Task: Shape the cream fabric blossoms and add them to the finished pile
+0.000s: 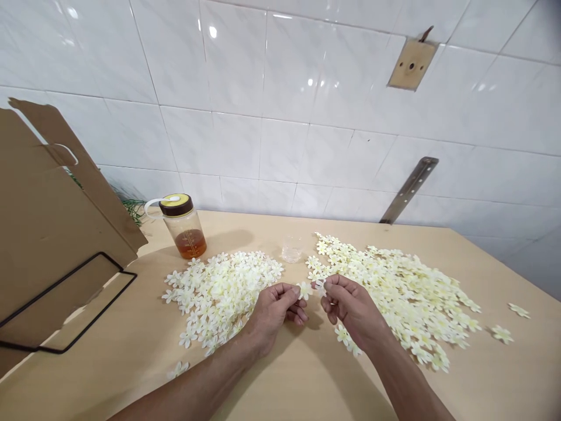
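Observation:
My left hand (280, 304) pinches a small pale yellow artificial flower (304, 290) between thumb and forefinger. Close beside it, my right hand (348, 301) has its thumb and forefinger closed on another white flower piece (321, 287), partly covered by the fingertips. Whether the two pieces touch, I cannot tell. A heap of whitish flowers (223, 286) lies left of my left hand. To the right of my right hand spreads a larger pile of yellowish flowers (407, 292). Just beyond my hands stands a small clear plastic container (291, 250).
A bottle (184, 228) of amber liquid with a yellow and brown lid stands at the back left. Cardboard (56, 216) and a black wire frame (96, 310) occupy the left side. Behind the table (280, 386) rises a tiled wall (284, 146); a metal bracket (409, 190) is on it.

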`<state>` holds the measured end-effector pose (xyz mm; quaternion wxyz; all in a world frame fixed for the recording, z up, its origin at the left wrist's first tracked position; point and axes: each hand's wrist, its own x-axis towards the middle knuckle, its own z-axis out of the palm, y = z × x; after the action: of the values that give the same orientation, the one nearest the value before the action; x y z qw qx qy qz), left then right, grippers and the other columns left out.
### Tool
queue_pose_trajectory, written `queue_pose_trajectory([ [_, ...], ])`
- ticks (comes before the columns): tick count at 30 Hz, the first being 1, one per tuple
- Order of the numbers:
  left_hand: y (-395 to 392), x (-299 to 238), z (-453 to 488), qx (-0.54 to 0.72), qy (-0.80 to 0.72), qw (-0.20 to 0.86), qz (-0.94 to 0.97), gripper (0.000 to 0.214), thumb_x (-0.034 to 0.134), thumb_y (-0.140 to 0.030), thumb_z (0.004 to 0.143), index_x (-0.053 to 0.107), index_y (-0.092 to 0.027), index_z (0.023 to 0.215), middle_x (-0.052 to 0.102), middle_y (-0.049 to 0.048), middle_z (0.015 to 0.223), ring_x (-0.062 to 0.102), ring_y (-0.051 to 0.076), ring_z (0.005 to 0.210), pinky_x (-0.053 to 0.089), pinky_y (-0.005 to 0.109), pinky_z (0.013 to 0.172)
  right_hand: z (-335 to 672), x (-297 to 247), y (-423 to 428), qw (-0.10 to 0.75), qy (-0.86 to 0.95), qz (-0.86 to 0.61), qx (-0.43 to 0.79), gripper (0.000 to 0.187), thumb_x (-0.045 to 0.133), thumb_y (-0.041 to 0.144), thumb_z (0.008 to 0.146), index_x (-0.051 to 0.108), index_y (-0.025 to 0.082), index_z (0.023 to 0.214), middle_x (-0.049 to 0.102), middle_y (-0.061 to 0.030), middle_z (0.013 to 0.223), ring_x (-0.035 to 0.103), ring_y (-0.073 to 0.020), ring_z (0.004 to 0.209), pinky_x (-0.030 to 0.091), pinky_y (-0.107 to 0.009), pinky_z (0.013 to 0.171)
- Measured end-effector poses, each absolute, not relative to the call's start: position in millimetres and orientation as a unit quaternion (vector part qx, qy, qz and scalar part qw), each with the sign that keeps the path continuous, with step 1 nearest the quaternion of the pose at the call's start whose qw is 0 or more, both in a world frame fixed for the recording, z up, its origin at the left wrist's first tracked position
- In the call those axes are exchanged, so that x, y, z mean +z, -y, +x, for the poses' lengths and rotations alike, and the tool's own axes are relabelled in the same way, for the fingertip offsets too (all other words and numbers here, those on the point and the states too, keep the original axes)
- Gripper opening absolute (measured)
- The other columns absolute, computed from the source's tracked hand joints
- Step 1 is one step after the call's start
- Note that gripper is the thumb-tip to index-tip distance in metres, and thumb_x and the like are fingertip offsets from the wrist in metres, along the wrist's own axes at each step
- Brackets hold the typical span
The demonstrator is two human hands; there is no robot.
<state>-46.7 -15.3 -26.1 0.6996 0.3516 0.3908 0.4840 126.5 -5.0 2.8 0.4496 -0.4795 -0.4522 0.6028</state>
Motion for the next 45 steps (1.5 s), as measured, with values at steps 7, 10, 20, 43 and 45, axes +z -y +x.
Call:
queue_pose_trajectory([
  [7, 14.7, -27.7, -46.1, 0.495, -0.386, 0.701, 0.34, 0.034, 0.069, -0.045, 0.076, 0.06, -0.012, 0.081, 0.066, 0.0077, 0.078, 0.061, 0.012, 0.055, 0.047, 0.024, 0.053, 133.9, 4.9, 2.1, 0.457, 0.405, -0.441, 0.658, 0.031, 0.072, 0.039, 0.071, 0.048, 0.019, 0.075, 0.067, -0.0061, 0.097, 0.048, -0.006, 0.047, 0.036, -0.018, 0.036],
  [10, 15.0, -25.4, -46.4, 0.506, -0.379, 0.701, 0.331, 0.035, 0.07, -0.045, 0.075, 0.061, -0.012, 0.081, 0.066, 0.0075, 0.078, 0.06, 0.012, 0.055, 0.046, 0.023, 0.053, 135.6, 4.4, 1.0, 0.455, 0.406, -0.441, 0.659, 0.034, 0.074, 0.04, 0.07, 0.048, 0.019, 0.076, 0.066, -0.0054, 0.093, 0.05, -0.0071, 0.048, 0.039, -0.019, 0.037],
  [20, 10.2, -16.0, -50.0, 0.546, -0.373, 0.676, 0.326, 0.035, 0.073, -0.045, 0.071, 0.062, -0.012, 0.078, 0.066, 0.0062, 0.076, 0.06, 0.011, 0.056, 0.045, 0.022, 0.052, 134.4, 1.9, 2.2, 0.435, 0.435, -0.42, 0.668, 0.036, 0.081, 0.035, 0.067, 0.057, 0.02, 0.09, 0.05, 0.0064, 0.061, 0.047, -0.0073, 0.049, 0.034, -0.015, 0.036],
  [43, 12.4, -33.3, -45.7, 0.516, -0.418, 0.605, 0.439, 0.035, 0.064, -0.046, 0.079, 0.061, -0.012, 0.081, 0.065, 0.0062, 0.072, 0.061, 0.013, 0.049, 0.049, 0.023, 0.045, 119.7, -8.6, 6.6, 0.393, 0.568, -0.522, 0.5, 0.045, 0.06, 0.055, 0.08, 0.066, 0.017, 0.104, 0.054, 0.0038, 0.056, 0.047, -0.0085, 0.038, 0.04, -0.022, 0.039],
  [45, 12.6, -36.5, -44.8, 0.513, -0.424, 0.587, 0.46, 0.034, 0.063, -0.046, 0.08, 0.06, -0.012, 0.08, 0.064, 0.0048, 0.068, 0.06, 0.013, 0.048, 0.05, 0.024, 0.045, 116.8, -9.1, 7.6, 0.381, 0.566, -0.527, 0.507, 0.042, 0.062, 0.055, 0.078, 0.067, 0.017, 0.097, 0.054, 0.0037, 0.055, 0.047, -0.0087, 0.038, 0.039, -0.021, 0.038],
])
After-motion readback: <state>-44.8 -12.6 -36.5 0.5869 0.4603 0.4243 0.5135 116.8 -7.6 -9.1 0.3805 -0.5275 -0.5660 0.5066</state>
